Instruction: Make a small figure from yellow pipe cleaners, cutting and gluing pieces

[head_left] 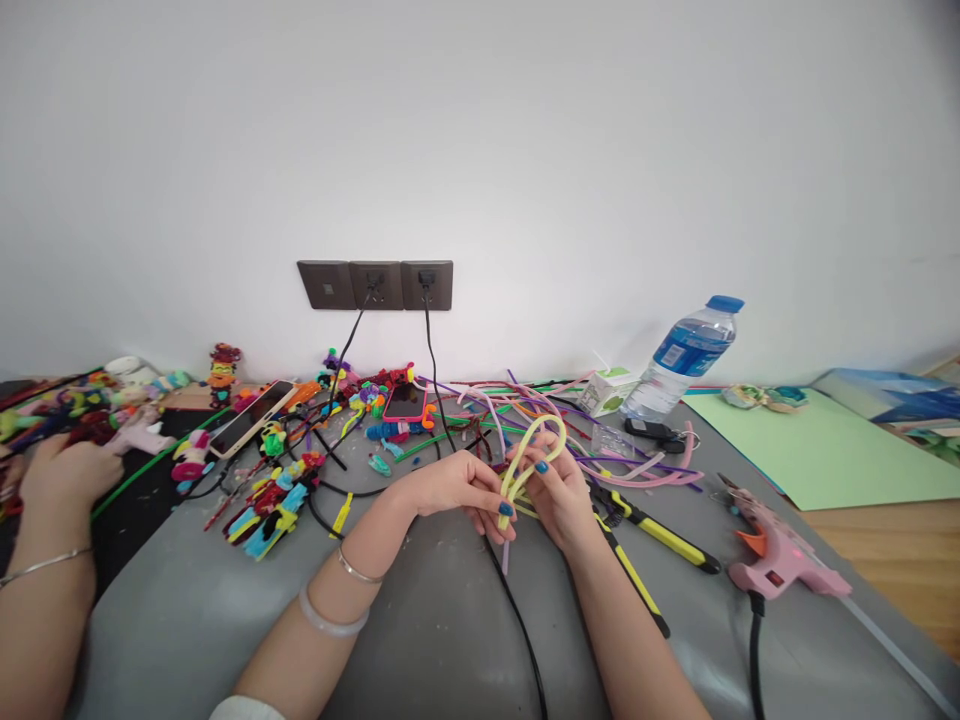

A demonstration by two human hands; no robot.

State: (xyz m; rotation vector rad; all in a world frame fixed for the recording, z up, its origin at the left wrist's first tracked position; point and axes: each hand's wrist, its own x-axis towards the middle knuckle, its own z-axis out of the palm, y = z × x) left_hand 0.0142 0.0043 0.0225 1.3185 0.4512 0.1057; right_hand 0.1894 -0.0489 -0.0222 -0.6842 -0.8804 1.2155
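Note:
My left hand (457, 490) and my right hand (559, 495) meet over the grey table (435, 620), both pinched on a pale yellow pipe cleaner (536, 440) bent into a loop that stands up between them. A thin lilac end hangs below my left fingers. Behind the hands lies a tangle of pink, purple and green pipe cleaners (525, 405). Yellow-and-black pliers (652, 530) lie just right of my right hand.
A pink glue gun (780, 560) lies at the right with its cable. A water bottle (686, 355), a small carton (607, 390), two phones (251, 415) (405, 400) and colourful finished figures (274, 500) crowd the back and left. Another person's hand (64, 475) works at far left.

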